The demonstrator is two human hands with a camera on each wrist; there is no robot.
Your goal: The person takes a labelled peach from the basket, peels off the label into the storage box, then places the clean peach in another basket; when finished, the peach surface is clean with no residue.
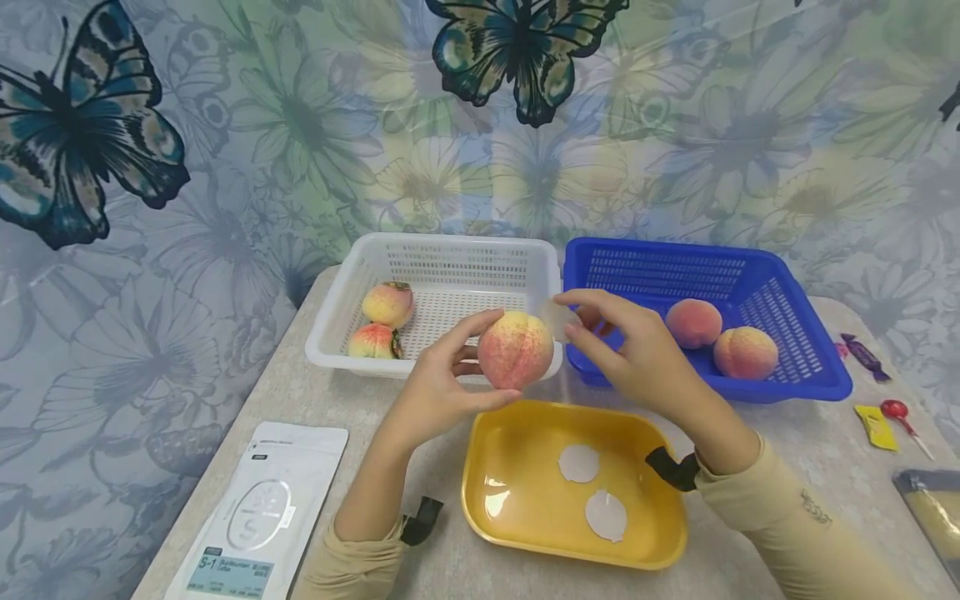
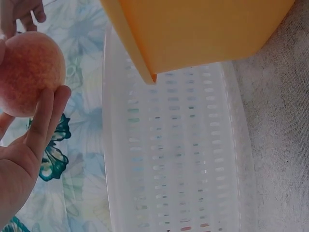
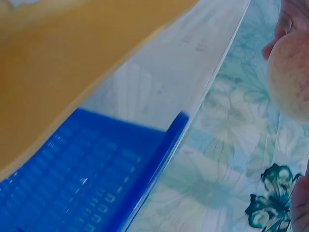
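My left hand (image 1: 442, 383) grips a red-and-yellow peach (image 1: 516, 350) between fingers and thumb, raised over the gap between the baskets and the tray. Close at its right side, my right hand (image 1: 626, 350) pinches a thin, pale, translucent round piece (image 1: 557, 320) whose edge is right by the fruit. In the left wrist view the peach (image 2: 34, 72) rests against the fingertips (image 2: 46, 99); in the right wrist view only part of the peach (image 3: 292, 77) shows. Below, a yellow tray (image 1: 517, 546) holds two pale, roughly round flat pieces (image 1: 579, 463).
The white basket (image 1: 322, 354) at back left holds two peaches (image 1: 387, 304) with dark patches. In the blue basket (image 1: 817, 383) lie two plain peaches (image 1: 693, 323). A white pouch (image 1: 262, 500) lies at left. Candies (image 1: 876, 427) and a dark-edged packet (image 1: 933, 508) sit at right.
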